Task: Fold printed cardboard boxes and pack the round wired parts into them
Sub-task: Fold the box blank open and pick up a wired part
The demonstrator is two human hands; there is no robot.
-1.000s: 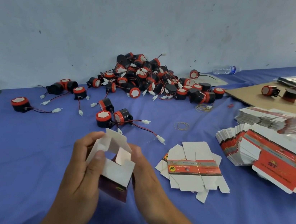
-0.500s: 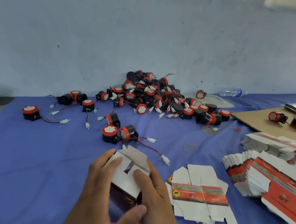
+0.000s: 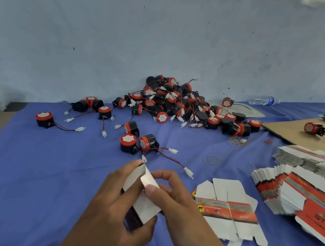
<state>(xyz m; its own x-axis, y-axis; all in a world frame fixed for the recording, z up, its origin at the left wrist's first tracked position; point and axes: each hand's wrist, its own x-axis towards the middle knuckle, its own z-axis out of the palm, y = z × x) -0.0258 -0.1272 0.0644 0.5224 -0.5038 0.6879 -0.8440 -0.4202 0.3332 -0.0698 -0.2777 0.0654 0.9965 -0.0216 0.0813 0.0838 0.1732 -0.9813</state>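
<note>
L hand: fingers curled round the small white cardboard box, thumb under its lower edge.
R hand: thumb + index pinch the white top flap of the same box; we cannot tell how the other fingers lie.
Box place: we see it held above the blue cloth, btw both hands, tilted, w/ a dark printed side low on the left.
Flat printed box blank: lies on the cloth just right of the R hand, red/grey band across its middle.
Fanned stack of flat blanks: further right; the print is blurred.
Pile of round black-and-red wired parts: by the pale wall, well apart from the hands.
Two nearest round parts: side by side just beyond the box, thin wires w/ white plugs lying toward us.
Yellowish rubber bands: on the cloth, btw pile and blank.
Clear plastic bottle: lying by the wall, at the right.
Brown cardboard sheet: far right.
</note>
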